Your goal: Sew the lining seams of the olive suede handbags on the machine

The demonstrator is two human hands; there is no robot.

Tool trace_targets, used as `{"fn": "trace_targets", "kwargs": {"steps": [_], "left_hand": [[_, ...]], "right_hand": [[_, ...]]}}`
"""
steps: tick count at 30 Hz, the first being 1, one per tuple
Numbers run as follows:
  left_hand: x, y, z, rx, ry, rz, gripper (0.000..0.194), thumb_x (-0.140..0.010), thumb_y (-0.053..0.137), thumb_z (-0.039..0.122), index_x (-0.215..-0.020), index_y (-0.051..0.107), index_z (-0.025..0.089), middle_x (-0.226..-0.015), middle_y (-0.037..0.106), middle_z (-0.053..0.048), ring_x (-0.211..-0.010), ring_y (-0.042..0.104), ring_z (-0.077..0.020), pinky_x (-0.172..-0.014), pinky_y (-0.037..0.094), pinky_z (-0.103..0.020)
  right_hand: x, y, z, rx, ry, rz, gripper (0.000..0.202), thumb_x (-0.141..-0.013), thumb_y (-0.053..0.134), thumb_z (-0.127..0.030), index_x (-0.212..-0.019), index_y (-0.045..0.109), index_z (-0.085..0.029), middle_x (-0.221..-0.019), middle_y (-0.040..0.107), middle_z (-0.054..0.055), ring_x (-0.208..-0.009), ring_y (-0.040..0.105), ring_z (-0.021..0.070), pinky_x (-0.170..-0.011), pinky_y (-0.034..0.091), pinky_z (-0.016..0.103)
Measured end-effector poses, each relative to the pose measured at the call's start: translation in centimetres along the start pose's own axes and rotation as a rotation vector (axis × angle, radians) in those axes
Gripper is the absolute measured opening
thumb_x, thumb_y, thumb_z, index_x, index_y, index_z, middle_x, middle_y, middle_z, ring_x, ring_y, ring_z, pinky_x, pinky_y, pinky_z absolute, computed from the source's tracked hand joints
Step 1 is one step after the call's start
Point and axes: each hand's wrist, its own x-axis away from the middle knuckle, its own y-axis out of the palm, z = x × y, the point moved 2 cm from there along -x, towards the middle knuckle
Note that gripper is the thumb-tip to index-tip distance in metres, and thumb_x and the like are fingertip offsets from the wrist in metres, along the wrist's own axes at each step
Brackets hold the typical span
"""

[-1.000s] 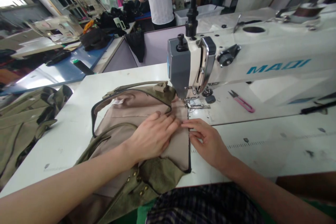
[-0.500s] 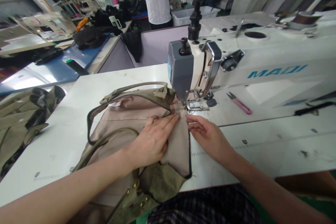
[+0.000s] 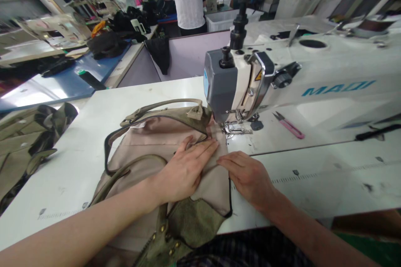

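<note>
Sewing workshop, co-worker in a white shirt point(image 3: 189, 0) behind a pale purple partition point(image 3: 191, 52), back to camera. White sewing table point(image 3: 150, 90) up front, MAQI sewing machine point(image 3: 338, 66) on its right.

Olive handbag point(image 3: 147, 137) lies on the table left of the machine, far right corner just beside the presser foot point(image 3: 238, 130). Mouth gapes upward. Dark-bound edge point(image 3: 231, 198) on the right runs near-to-far, from the lap side toward the needle area. Far handle point(image 3: 169, 102) runs left-right; near handle point(image 3: 140, 158) slants down-left. Overall long axis: can't tell, left forearm covers the middle and the near end leaves frame.

Looks: olive outer, smooth beige lining point(image 3: 213, 183) showing, dark zipper point(image 3: 159, 116) curving around the mouth, small white label, brass rivets point(image 3: 162, 228) at the near handle base.

Left hand point(image 3: 186, 171) flat on the lining, fingers straight, thumb apart. Right hand point(image 3: 250, 175) has fingers bunched, tips on the lining by its right edge; can't tell if cloth is pinched.

Pink thread snips point(image 3: 288, 125) under the machine arm. More olive fabric pieces point(image 3: 28, 142) at far left.
</note>
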Motion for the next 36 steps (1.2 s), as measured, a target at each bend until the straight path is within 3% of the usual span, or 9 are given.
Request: {"fn": "trace_targets", "kwargs": {"steps": [5, 8, 12, 16, 22, 27, 36], "left_hand": [[-0.3, 0.3, -0.1, -0.009, 0.033, -0.045, 0.075, -0.075, 0.039, 0.005, -0.149, 0.026, 0.014, -0.156, 0.028, -0.009, -0.144, 0.027, -0.0204, -0.118, 0.007, -0.053], [-0.6, 0.6, -0.2, 0.012, 0.019, -0.095, 0.078, -0.072, 0.043, 0.008, -0.148, 0.029, 0.014, -0.155, 0.029, -0.008, -0.142, 0.03, -0.0215, -0.116, 0.016, -0.053], [-0.9, 0.4, -0.2, 0.029, 0.008, -0.136, 0.081, -0.068, 0.046, 0.009, -0.147, 0.032, 0.011, -0.155, 0.03, -0.009, -0.142, 0.031, -0.0219, -0.115, 0.026, -0.048], [-1.0, 0.2, 0.1, 0.012, -0.005, -0.16, 0.084, -0.065, 0.047, 0.008, -0.148, 0.03, 0.008, -0.155, 0.027, -0.01, -0.143, 0.029, -0.0226, -0.115, 0.028, -0.047], [-1.1, 0.3, 1.0, 0.02, -0.042, -0.154, 0.084, -0.065, 0.049, 0.009, -0.147, 0.031, 0.005, -0.155, 0.028, -0.012, -0.143, 0.029, -0.0235, -0.116, 0.029, -0.045], [-1.4, 0.8, 1.0, 0.071, -0.044, -0.16, 0.087, -0.064, 0.05, 0.009, -0.148, 0.029, 0.005, -0.156, 0.025, -0.012, -0.144, 0.026, -0.0222, -0.117, 0.028, -0.042], [-3.5, 0.7, -1.9, 0.082, -0.072, -0.161, 0.087, -0.066, 0.051, 0.01, -0.149, 0.024, 0.005, -0.157, 0.022, -0.014, -0.145, 0.023, -0.0215, -0.12, 0.021, -0.04]], "right_hand": [[0.1, -0.1, -0.4, 0.039, 0.014, 0.018, 0.031, -0.088, 0.044, 0.0, -0.101, 0.068, -0.014, -0.095, 0.072, 0.008, -0.087, 0.061, 0.0235, -0.079, 0.057, 0.036], [1.1, 0.0, -1.1, 0.071, -0.003, -0.011, 0.033, -0.088, 0.043, 0.0, -0.106, 0.068, -0.011, -0.104, 0.071, 0.009, -0.106, 0.058, 0.0276, -0.091, 0.054, 0.042], [3.2, 0.1, -2.8, 0.061, -0.037, -0.133, 0.046, -0.083, 0.037, 0.001, -0.122, 0.06, -0.001, -0.128, 0.061, 0.018, -0.124, 0.05, 0.0293, -0.102, 0.048, 0.047], [4.2, -0.1, -3.6, 0.013, -0.032, -0.256, 0.052, -0.082, 0.04, -0.003, -0.131, 0.055, -0.006, -0.14, 0.051, 0.015, -0.135, 0.038, 0.03, -0.108, 0.04, 0.052], [3.7, -1.1, -2.2, -0.056, -0.175, -0.201, 0.046, -0.084, 0.035, 0.003, -0.12, 0.062, -0.006, -0.122, 0.065, 0.014, -0.118, 0.057, 0.0208, -0.108, 0.044, 0.039], [3.4, -2.1, -1.1, -0.082, -0.201, -0.247, 0.048, -0.085, 0.036, 0.004, -0.124, 0.06, -0.008, -0.121, 0.066, 0.012, -0.12, 0.056, 0.0185, -0.108, 0.043, 0.036], [1.8, -1.7, 2.2, -0.076, -0.255, -0.29, 0.048, -0.087, 0.032, 0.002, -0.128, 0.056, -0.007, -0.127, 0.063, 0.012, -0.128, 0.05, 0.0186, -0.111, 0.039, 0.038]]}}
